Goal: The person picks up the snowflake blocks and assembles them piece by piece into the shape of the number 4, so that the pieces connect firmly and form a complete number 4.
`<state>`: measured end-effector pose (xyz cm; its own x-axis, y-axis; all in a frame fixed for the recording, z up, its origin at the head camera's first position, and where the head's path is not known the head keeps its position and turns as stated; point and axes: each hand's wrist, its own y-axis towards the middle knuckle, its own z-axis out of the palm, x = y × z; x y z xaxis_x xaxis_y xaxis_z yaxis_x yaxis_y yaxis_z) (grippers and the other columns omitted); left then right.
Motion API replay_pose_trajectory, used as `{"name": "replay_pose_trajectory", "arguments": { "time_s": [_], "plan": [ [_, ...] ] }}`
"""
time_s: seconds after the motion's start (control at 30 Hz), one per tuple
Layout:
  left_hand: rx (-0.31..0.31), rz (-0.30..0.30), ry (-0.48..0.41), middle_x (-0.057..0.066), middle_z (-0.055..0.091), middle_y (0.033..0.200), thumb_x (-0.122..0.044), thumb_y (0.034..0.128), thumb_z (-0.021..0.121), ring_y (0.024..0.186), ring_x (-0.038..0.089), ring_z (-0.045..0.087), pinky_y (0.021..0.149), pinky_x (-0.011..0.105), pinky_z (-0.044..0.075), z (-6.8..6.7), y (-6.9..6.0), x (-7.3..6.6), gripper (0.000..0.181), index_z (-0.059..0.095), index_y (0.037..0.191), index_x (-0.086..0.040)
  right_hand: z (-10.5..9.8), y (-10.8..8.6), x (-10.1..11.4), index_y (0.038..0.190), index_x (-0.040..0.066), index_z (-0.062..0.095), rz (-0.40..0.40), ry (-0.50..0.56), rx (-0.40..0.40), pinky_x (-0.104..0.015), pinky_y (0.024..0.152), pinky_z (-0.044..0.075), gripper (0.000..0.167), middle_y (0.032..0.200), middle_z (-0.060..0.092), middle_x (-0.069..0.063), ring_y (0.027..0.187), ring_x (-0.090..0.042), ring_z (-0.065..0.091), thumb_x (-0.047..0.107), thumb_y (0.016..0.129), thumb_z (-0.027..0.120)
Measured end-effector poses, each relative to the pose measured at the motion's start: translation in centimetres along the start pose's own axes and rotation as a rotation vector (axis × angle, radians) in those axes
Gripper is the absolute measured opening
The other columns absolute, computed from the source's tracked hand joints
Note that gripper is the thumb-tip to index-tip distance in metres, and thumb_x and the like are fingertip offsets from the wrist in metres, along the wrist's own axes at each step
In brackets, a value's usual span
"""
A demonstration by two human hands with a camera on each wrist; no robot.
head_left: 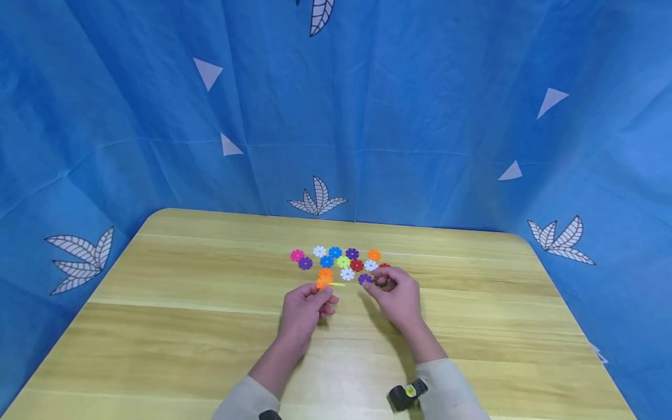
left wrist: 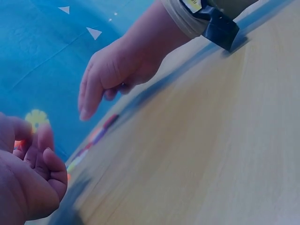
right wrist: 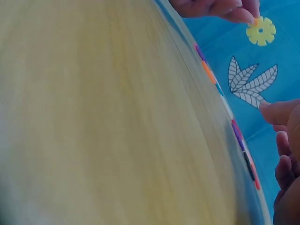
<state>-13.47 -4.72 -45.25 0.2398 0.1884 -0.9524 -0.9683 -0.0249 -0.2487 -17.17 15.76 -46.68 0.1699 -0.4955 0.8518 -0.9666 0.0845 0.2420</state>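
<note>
An orange disc [head_left: 323,282] is pinched by the thumb and finger of the left hand [head_left: 301,312]. A yellow disc [right wrist: 265,35] is held up next to it, and the 2 seem to be stuck together at their edges. Both are kept above the wooden table [head_left: 173,326], in front of the blue cloth [head_left: 420,116]. The right hand [head_left: 401,297] is held over the near right end of the loose discs [head_left: 356,265]. Its fingers are loosely bent, a gap is left by the thumb, and nothing is seen to be held. The nearest purple disc [head_left: 366,279] is seen just by the thumb.

The step in hand looks like the picking of a piece while the 2 joined discs are kept ready. For the next move, a small, careful pinch seems to be needed, since the loose discs are flat and are laid close together.

The yellow disc is shaped like a flower. It is thin and flat, with 1 small hole in the middle and little slots cut all around its edge. From the head view, only its thin side is shown.
</note>
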Motion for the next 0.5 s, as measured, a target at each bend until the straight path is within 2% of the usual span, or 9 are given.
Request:
{"name": "replay_pose_trajectory", "arguments": {
  "time_s": [0.27, 0.5],
  "plan": [
    [-0.002, -0.007, -0.009, 0.014, 0.072, 0.089, -0.014, 0.0946, 0.070, 0.068, 0.017, 0.065, 0.063, 0.027, 0.055, -0.1, 0.0, 0.0, 0.025, 0.066, 0.106, 0.009, 0.8, 0.5, -1.0, 0.097, 0.008, 0.076, 0.088, -0.034, -0.006, -0.031, 0.068, 0.046, 0.024, 0.081, 0.061, -0.004, 0.075, -0.020, 0.054, 0.014, 0.077, 0.088],
    [-0.013, 0.000, -0.006, 0.015, 0.072, 0.090, -0.014, 0.0947, 0.070, 0.068, 0.017, 0.065, 0.064, 0.027, 0.055, -0.3, 0.1, 0.1, 0.025, 0.066, 0.105, 0.009, 1.4, 0.6, -0.8, 0.097, 0.011, 0.076, 0.095, -0.150, -0.015, -0.035, 0.071, 0.046, 0.026, 0.081, 0.062, -0.001, 0.079, -0.020, 0.056, 0.022, 0.077, 0.088]
  ]
}}
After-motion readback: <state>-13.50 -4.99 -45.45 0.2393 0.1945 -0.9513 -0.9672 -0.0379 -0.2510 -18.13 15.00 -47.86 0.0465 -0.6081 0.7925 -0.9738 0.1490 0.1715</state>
